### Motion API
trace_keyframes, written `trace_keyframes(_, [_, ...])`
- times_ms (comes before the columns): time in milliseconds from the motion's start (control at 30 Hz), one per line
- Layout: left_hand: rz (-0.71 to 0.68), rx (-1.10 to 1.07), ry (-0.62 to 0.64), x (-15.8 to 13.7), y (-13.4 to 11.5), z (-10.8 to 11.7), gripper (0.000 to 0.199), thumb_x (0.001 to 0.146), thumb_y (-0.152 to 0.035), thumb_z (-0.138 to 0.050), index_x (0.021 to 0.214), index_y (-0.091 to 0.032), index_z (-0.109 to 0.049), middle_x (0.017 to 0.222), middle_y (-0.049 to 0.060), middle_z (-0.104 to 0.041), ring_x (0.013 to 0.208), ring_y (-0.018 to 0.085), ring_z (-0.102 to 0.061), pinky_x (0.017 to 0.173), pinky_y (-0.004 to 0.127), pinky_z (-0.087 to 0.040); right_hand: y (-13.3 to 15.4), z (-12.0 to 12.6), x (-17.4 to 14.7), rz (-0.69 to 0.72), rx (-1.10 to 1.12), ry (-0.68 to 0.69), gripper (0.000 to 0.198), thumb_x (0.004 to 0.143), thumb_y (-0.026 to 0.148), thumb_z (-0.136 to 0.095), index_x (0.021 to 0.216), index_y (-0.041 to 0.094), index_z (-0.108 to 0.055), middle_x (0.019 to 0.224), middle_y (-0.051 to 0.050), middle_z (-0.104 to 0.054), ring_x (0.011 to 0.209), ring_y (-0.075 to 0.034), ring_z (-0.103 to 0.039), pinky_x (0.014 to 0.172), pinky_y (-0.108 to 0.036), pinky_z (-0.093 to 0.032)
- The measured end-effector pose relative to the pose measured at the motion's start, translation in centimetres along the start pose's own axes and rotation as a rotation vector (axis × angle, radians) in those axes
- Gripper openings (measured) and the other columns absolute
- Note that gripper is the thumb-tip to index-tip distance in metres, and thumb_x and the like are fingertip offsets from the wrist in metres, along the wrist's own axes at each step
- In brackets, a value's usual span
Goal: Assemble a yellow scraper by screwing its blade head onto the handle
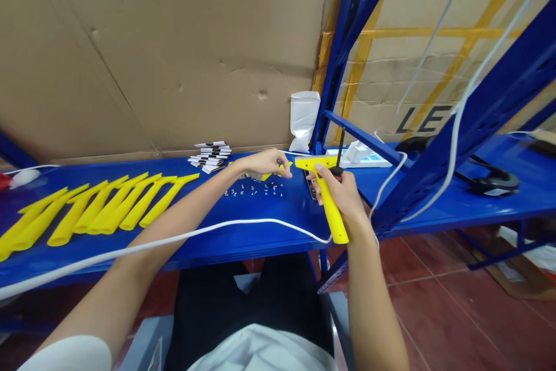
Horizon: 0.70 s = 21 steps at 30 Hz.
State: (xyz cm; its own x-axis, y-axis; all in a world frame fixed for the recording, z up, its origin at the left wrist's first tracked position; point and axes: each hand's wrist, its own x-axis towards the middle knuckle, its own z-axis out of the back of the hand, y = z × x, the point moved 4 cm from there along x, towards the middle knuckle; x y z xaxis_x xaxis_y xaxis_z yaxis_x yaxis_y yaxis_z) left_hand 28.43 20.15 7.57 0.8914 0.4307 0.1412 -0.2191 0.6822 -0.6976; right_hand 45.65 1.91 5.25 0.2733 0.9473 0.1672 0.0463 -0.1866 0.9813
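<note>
Spanning the width of the view, a blue metal bench (260, 232) runs in front of large cardboard sheets (174, 52), with blue rack struts (478, 116) rising at right. A white cable (174, 239) trails across the bench's front edge toward the right hand. At left, a row of long yellow plastic handles (95, 212) lies side by side on the bench. Behind them sits a small stack of black-and-white cards (211, 155); a white plastic bag (303, 119) stands near the rack upright.

Right hand (343, 197): fingers wrapped closed around a yellow T-shaped handle (328, 197), held tilted above the bench edge, together with a dark screwdriver (339, 154) whose shaft points up.

Left hand (267, 161): fingertips pinched together at a small yellow piece (266, 176), resting on the bench just behind a scatter of tiny screws (256, 190).
</note>
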Motion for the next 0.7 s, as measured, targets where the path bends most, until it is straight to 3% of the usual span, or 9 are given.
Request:
trace_keyframes(100, [-0.052,-0.211,-0.209,-0.5,-2.0,1.7,0.032,0.081,-0.05,-0.102,0.084,-0.02,-0.092,0.09,0.011,-0.084,0.081,0.022,-0.072,0.079,0.035,-0.052,-0.1,-0.4,0.2,-0.019,0.006,0.014,0.053,0.08,0.07,-0.093,0.075,0.023,-0.068,0.058,0.001,-0.062,0.044,-0.013,-0.055,0.041,-0.026,-0.046])
trace_keyframes(167, [-0.075,-0.344,-0.242,-0.9,-3.3,2.0,0.033,0.078,-0.049,-0.105,0.085,-0.02,-0.092,0.092,0.012,-0.084,0.081,0.022,-0.072,0.08,0.036,-0.055,0.0,-0.7,0.1,-0.033,0.006,0.023,0.054,0.078,0.07,-0.093,0.075,0.023,-0.067,0.058,0.002,-0.06,0.043,-0.013,-0.054,0.04,-0.026,-0.044])
trace_keyframes(367, [-0.174,-0.28,-0.073,-1.3,-6.5,0.9,0.022,0.082,-0.045,-0.102,0.082,-0.024,-0.092,0.094,0.009,-0.085,0.089,0.024,-0.077,0.085,0.039,-0.06,0.3,-1.6,-0.4,-0.05,-0.026,0.06,0.05,0.082,0.068,-0.09,0.078,0.023,-0.068,0.059,0.002,-0.062,0.043,-0.012,-0.055,0.041,-0.026,-0.046])
trace_keyframes(567, [-0.105,-0.282,-0.038,-1.5,-6.9,0.6,0.03,0.073,-0.044,-0.107,0.08,-0.02,-0.091,0.081,0.009,-0.082,0.074,0.021,-0.074,0.071,0.035,-0.057,0.2,-1.7,-0.7,-0.091,-0.014,0.078,0.051,0.083,0.069,-0.088,0.079,0.022,-0.068,0.06,0.002,-0.061,0.043,-0.011,-0.053,0.039,-0.025,-0.043])
trace_keyframes(700, [-0.081,-0.354,-0.016,-1.6,-6.8,0.2,0.031,0.07,-0.041,-0.109,0.081,-0.019,-0.09,0.081,0.008,-0.082,0.073,0.021,-0.075,0.071,0.035,-0.057,-0.1,-1.7,-0.8,-0.111,-0.038,0.082,0.05,0.085,0.069,-0.088,0.081,0.023,-0.068,0.06,0.002,-0.062,0.044,-0.011,-0.054,0.04,-0.025,-0.044])
